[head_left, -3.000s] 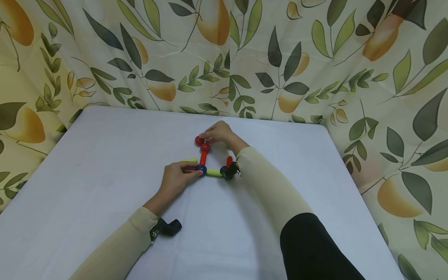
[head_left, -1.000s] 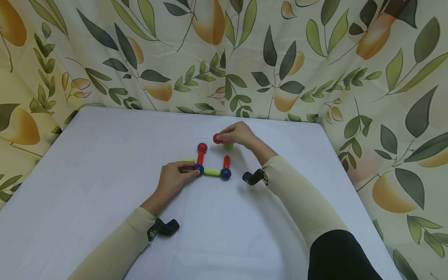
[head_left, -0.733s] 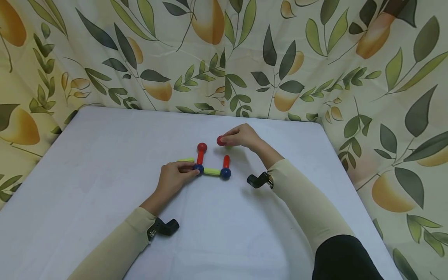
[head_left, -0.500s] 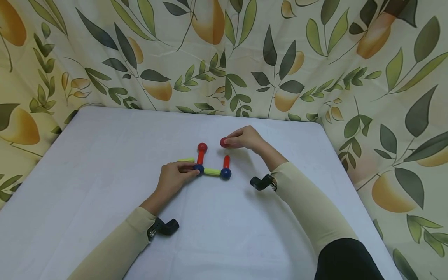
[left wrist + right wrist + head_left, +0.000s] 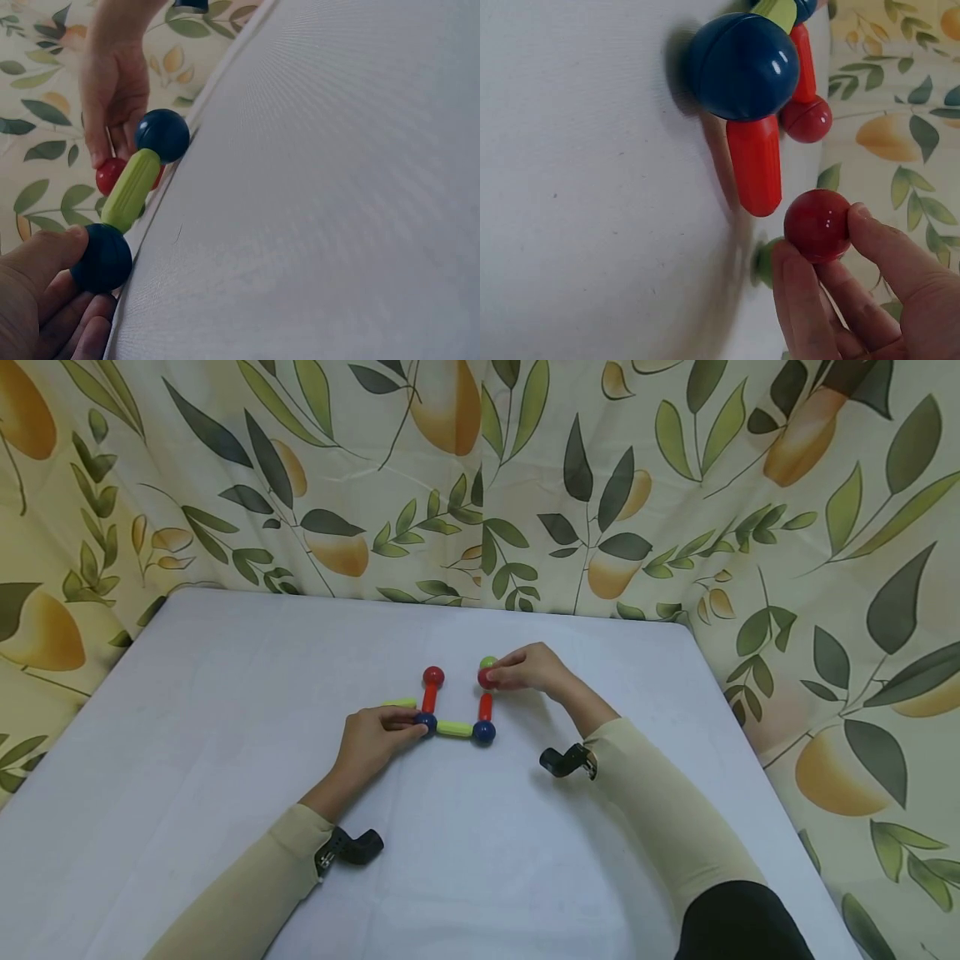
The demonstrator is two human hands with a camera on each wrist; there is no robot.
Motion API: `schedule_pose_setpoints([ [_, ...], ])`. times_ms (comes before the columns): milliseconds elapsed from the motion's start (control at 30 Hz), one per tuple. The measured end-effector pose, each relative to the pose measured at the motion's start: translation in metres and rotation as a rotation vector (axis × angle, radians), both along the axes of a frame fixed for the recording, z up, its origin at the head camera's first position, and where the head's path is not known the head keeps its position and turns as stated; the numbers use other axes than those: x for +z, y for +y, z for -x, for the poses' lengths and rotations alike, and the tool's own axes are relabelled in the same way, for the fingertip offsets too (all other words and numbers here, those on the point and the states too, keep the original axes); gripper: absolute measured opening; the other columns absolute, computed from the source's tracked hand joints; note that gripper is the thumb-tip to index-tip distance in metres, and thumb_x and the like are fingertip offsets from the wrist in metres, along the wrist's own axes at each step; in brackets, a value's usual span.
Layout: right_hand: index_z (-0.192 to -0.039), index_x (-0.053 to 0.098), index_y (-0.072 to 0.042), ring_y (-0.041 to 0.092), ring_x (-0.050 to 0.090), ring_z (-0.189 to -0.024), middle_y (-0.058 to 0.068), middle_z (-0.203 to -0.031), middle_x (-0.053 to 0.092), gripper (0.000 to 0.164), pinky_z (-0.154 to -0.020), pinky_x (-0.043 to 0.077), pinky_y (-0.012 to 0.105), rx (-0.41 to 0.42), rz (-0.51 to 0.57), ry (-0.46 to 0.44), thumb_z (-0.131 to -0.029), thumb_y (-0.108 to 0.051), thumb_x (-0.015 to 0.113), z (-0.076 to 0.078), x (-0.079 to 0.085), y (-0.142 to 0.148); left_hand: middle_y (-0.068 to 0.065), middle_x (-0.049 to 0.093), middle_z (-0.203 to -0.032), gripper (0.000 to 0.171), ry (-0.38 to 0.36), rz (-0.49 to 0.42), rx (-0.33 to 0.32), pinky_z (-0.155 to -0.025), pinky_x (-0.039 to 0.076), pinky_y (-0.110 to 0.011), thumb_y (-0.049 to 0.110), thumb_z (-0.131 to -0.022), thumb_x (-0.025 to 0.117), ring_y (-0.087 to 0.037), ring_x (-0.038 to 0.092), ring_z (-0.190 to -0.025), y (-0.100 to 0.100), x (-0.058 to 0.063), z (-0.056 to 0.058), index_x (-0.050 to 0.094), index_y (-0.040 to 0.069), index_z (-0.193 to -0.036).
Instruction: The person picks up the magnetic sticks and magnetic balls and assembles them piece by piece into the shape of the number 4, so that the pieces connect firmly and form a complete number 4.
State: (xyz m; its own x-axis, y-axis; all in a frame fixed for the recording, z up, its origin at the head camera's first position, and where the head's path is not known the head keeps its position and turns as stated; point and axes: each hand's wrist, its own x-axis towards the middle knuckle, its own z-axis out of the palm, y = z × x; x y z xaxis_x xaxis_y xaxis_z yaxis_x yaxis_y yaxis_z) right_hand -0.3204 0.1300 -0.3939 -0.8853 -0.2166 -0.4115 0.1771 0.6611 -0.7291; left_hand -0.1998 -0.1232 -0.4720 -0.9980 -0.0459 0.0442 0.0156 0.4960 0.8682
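Ok so the right hand (image 5: 528, 667) has brought its red ball (image 5: 817, 223) over from the other red ball (image 5: 808, 120) to just off the bare-tipped red rod (image 5: 754, 169), and the green ball (image 5: 488, 661) now peeks out behind.

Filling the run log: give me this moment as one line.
left hand: pinches one blue ball | right hand: pinches one red ball, apart from the open-ended red rod | green ball: partly hidden

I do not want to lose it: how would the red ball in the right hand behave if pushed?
The red ball would probably roll, being round. Its glossy highlights suggest a slightly slippery surface. It seems stiff: no dent shows where the right hand pinches it.
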Motion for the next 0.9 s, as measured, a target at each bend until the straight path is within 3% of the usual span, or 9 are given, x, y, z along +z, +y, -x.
schedule_pose_setpoints([
  [400, -0.120, 0.070, -0.007, 0.020, 0.063, -0.097, 0.010, -0.117, 0.069, 0.044, -0.088, 0.053, 0.029, -0.025, -0.061, 0.014, -0.085, -0.033, 0.078, 0.000, -0.012, 0.002, -0.005, 0.076, -0.099, 0.034, -0.016, 0.005, -0.002, -0.084, 0.056, -0.038, 0.030, -0.081, 0.082, -0.017, 0.072, -0.092, -0.001, -0.002, 0.001, 0.076, 0.011, -0.108],
  [633, -0.119, 0.070, -0.004, 0.016, 0.065, -0.093, 0.012, -0.116, 0.071, 0.041, -0.083, 0.054, 0.025, -0.027, -0.019, 0.011, -0.087, -0.029, 0.076, -0.002, -0.018, 0.004, -0.005, 0.076, -0.101, 0.035, -0.018, -0.003, 0.000, -0.085, 0.056, -0.037, 0.030, -0.080, 0.082, -0.017, 0.072, -0.093, -0.001, -0.003, 0.001, 0.076, 0.011, -0.110],
  [900, -0.120, 0.070, -0.005, 0.018, 0.062, -0.102, 0.011, -0.119, 0.070, 0.044, -0.088, 0.052, 0.028, -0.019, -0.045, 0.026, -0.086, -0.033, 0.077, -0.002, -0.019, 0.005, -0.005, 0.076, -0.100, 0.036, -0.017, -0.006, 0.003, -0.085, 0.056, -0.037, 0.029, -0.080, 0.083, -0.018, 0.072, -0.093, 0.000, -0.002, 0.001, 0.076, 0.011, -0.109],
])
